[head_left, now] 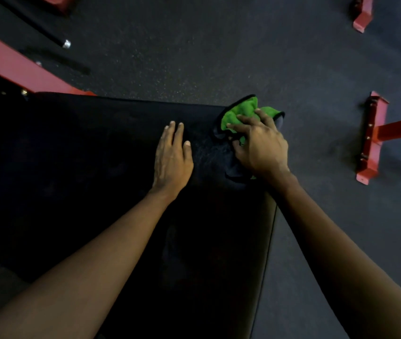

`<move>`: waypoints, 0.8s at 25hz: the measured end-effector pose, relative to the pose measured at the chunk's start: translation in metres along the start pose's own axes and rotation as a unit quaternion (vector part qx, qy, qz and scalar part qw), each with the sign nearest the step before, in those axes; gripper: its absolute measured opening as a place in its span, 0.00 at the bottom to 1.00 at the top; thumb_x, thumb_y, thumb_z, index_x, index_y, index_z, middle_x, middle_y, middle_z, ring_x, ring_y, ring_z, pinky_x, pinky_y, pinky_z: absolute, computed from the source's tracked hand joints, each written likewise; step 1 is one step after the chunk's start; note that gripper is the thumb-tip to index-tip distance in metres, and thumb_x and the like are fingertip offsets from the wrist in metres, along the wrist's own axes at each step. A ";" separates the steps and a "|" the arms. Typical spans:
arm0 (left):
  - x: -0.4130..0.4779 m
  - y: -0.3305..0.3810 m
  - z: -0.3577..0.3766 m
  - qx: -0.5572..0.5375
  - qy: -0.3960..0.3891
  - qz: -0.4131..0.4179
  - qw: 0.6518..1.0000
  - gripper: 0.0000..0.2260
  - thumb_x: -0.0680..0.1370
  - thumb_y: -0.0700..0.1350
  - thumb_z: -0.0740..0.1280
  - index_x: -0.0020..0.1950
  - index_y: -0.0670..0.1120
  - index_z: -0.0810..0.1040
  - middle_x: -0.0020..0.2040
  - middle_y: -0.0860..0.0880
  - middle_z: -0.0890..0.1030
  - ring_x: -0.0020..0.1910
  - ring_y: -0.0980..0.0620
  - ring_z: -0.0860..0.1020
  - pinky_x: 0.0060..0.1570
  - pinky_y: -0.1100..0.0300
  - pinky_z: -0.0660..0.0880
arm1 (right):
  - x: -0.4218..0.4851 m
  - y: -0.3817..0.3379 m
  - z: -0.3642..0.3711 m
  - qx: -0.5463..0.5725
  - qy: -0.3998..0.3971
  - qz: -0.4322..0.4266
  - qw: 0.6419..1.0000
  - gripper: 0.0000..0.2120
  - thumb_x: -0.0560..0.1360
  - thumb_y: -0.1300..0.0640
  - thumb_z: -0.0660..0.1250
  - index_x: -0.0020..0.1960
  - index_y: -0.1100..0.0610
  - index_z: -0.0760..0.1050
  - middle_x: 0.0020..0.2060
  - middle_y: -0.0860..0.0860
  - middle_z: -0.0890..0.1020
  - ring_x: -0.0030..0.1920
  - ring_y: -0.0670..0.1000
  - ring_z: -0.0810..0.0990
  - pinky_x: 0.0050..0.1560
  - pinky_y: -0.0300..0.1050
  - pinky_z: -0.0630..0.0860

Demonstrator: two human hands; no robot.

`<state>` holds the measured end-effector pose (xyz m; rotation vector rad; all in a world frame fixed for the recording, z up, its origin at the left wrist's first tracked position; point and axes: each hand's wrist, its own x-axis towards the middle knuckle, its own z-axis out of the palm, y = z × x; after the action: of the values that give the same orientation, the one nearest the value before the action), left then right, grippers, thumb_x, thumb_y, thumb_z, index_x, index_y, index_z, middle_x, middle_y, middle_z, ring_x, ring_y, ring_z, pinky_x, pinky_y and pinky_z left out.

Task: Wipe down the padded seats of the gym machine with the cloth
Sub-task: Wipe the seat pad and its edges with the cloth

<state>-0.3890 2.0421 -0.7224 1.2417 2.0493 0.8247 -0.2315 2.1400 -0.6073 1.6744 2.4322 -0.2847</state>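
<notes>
Under the right hand (261, 146), at the far corner of the black padded seat (84, 179), lies the green cloth (239, 111), bunched and dark-edged. It looks soft, light and limp, best gathered in a full fistful from above; the fingers curl into its folds, pressing it down. Just beside it, the left hand (172, 159) rests flat with straight fingers, holding nothing. Beyond them stand red frame feet (370, 140).

We see the padded surface (72, 179) lying open from its left edge to the middle, where our left hand (172, 157) rests flat. At the far right corner the cloth (241, 111) sits bunched in our right hand (260, 145). A red frame beam (11, 62) crowds the far left corner.
</notes>
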 end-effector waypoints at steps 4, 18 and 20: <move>-0.016 0.027 0.005 0.015 0.005 -0.033 0.999 0.23 0.86 0.47 0.56 0.80 0.41 0.62 0.81 0.41 0.60 0.81 0.44 0.57 0.79 0.52 0.54 | -0.056 0.029 0.003 0.023 0.052 -0.010 0.998 0.17 0.77 0.49 0.69 0.65 0.41 0.80 0.70 0.42 0.76 0.77 0.53 0.62 0.64 0.58 0.74; -0.016 0.049 0.005 0.061 -0.079 -0.098 0.990 0.30 0.86 0.55 0.55 0.83 0.41 0.51 0.83 0.42 0.51 0.82 0.45 0.48 0.80 0.51 0.48 | -0.058 0.021 0.017 0.072 0.143 0.024 0.987 0.16 0.74 0.46 0.68 0.60 0.46 0.83 0.62 0.44 0.82 0.73 0.52 0.70 0.59 0.55 0.77; -0.015 0.051 0.007 0.063 -0.070 -0.103 0.990 0.30 0.85 0.55 0.55 0.83 0.41 0.52 0.83 0.42 0.52 0.82 0.45 0.49 0.80 0.50 0.49 | -0.057 0.021 0.017 0.070 0.143 0.026 0.987 0.16 0.74 0.45 0.67 0.60 0.45 0.83 0.62 0.43 0.82 0.73 0.51 0.70 0.59 0.55 0.77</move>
<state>-0.3507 2.0487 -0.6857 1.0963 2.0981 0.5045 -0.1912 2.0917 -0.6108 1.9559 2.6182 -0.2269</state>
